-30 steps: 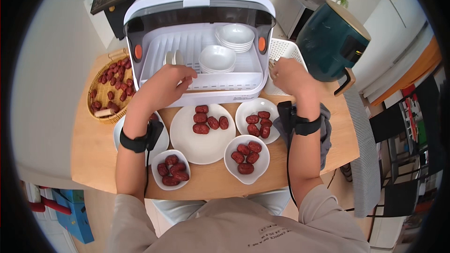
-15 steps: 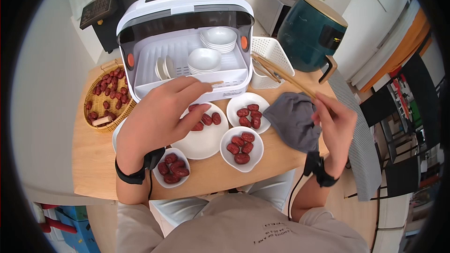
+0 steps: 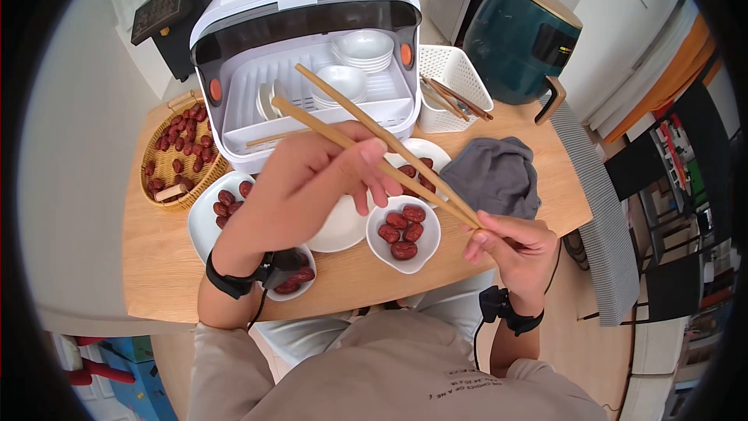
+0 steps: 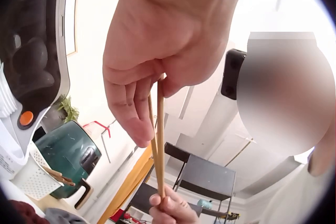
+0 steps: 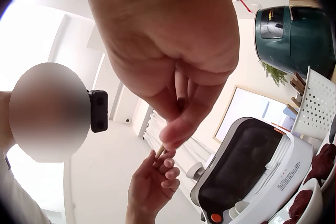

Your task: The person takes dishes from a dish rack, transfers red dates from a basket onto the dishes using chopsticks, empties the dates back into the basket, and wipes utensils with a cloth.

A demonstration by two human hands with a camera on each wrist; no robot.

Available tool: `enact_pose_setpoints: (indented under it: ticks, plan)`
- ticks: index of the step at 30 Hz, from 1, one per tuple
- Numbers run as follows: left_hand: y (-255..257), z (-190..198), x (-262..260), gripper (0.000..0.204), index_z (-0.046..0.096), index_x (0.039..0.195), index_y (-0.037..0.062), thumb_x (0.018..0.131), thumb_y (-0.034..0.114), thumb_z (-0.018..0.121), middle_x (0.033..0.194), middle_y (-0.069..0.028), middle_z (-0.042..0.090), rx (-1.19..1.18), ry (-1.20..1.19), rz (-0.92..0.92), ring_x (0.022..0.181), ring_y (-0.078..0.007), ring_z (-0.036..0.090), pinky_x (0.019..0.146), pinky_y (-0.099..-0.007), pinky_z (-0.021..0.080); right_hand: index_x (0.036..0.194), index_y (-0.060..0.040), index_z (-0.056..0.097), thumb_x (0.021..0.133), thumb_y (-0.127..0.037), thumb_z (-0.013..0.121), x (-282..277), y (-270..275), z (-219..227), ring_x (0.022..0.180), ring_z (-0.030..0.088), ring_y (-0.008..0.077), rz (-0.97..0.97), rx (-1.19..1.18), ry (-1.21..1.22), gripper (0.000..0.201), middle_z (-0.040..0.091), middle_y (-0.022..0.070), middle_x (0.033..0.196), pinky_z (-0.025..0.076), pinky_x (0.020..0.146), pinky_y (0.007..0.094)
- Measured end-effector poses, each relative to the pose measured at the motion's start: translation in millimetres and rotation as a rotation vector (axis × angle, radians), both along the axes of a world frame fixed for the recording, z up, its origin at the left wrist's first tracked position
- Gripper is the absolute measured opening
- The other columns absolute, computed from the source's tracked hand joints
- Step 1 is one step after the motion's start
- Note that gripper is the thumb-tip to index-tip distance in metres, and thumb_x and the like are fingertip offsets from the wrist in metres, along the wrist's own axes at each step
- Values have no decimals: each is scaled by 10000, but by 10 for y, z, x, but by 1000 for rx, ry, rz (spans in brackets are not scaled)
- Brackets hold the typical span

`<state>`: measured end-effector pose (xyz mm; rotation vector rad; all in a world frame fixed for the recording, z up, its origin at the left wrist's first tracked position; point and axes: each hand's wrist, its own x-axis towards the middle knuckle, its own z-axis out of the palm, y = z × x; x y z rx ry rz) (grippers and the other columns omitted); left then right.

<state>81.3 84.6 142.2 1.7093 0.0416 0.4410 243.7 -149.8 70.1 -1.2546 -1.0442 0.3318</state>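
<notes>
My right hand (image 3: 518, 253) pinches two wooden chopsticks (image 3: 335, 94) together at one end, at the right over the table's front. Farther along them, my left hand (image 3: 300, 187) holds the sticks between thumb and fingers; their other ends point up and left, spread apart in front of the dish cabinet (image 3: 280, 154). In the left wrist view the chopsticks (image 4: 161, 150) run down from the left hand to the right fingertips. Below the sticks sits a white spouted bowl (image 3: 397, 267) of red dates (image 3: 404, 250). My left hand partly hides a round white plate (image 3: 340, 238).
A wicker basket (image 3: 164, 160) of dates stands left, beside a pale plate (image 3: 204, 222) with dates. White bowls and another thin stick (image 3: 265, 141) are in the cabinet. At right are a white perforated basket (image 3: 456, 70) with utensils, a grey cloth (image 3: 495, 175) and a green air fryer (image 3: 518, 47).
The right hand has taken chopsticks from the white basket and brought them down and left to the front. My left hand has come to hold them too.
</notes>
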Motion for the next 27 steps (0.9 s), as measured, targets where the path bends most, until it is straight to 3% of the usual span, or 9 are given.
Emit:
enact_pose_setpoints:
  ticks: [4, 6, 8, 10, 11, 13, 20, 25, 27]
  plan:
    - [162, 35, -8, 410, 616, 1030, -74, 1029, 293, 433, 752, -147, 672, -225, -53, 125, 586, -154, 627, 517, -235, 488, 1143, 39, 666, 867, 114, 602, 28, 27, 69, 655, 670, 158, 86, -121, 12, 293, 711, 154, 846, 547, 578, 251]
    - [303, 48, -31, 406, 611, 1041, -75, 1031, 284, 422, 764, -155, 673, -88, -189, 302, 605, -152, 637, 532, -233, 505, 1143, 43, 664, 872, 100, 608, 85, -16, 104, 652, 664, 149, 80, -157, 2, 283, 710, 141, 840, 542, 580, 247]
    - [353, 45, -60, 372, 618, 1030, -60, 1030, 261, 431, 770, -145, 676, -61, -243, 301, 639, -146, 643, 544, -230, 499, 1117, 51, 671, 871, 67, 626, 146, -63, 135, 638, 642, 126, 79, -242, -14, 250, 701, 115, 820, 522, 579, 237]
    - [325, 33, -78, 261, 621, 1021, -44, 1002, 188, 503, 794, -131, 679, 287, -312, 558, 637, -173, 641, 551, -262, 490, 1107, 47, 675, 868, 54, 633, 190, -73, 130, 631, 633, 118, 21, -233, 6, 242, 697, 105, 814, 513, 578, 233]
    - [323, 27, -74, 261, 621, 1021, -44, 1002, 188, 503, 794, -131, 679, 284, -311, 557, 637, -173, 641, 551, -262, 490, 1097, 42, 679, 866, 42, 640, 196, -76, 124, 625, 625, 110, -36, -227, 30, 235, 693, 96, 809, 505, 577, 228]
    - [305, 9, -58, 161, 619, 1034, -26, 944, 102, 582, 836, -121, 670, 840, -348, 504, 619, -233, 621, 565, -313, 484, 1101, 39, 677, 860, 46, 640, 152, -32, 152, 623, 622, 102, -68, -259, -4, 244, 697, 94, 804, 498, 574, 225]
    - [54, -84, 18, 288, 622, 1166, 27, 882, 76, 636, 962, -156, 667, 923, -67, 164, 767, -326, 634, 672, -362, 501, 1117, 38, 655, 884, 52, 604, -196, 361, 165, 627, 641, 108, -41, -205, -206, 238, 698, 91, 749, 521, 581, 227]
    - [-40, -141, 28, 348, 618, 1195, 49, 857, 116, 665, 1018, -154, 670, 1011, -35, 162, 816, -338, 633, 706, -398, 507, 1161, 14, 623, 870, 39, 631, -362, 510, 184, 677, 675, 108, -111, -178, -247, 292, 720, 93, 785, 534, 631, 237]
    - [-67, -178, 25, 327, 621, 1170, 45, 852, 109, 669, 1037, -146, 668, 1049, -55, 122, 826, -335, 634, 711, -401, 508, 1214, 0, 596, 846, 25, 665, -456, 568, 243, 677, 681, 107, -132, -210, -432, 376, 724, 95, 790, 530, 639, 245]
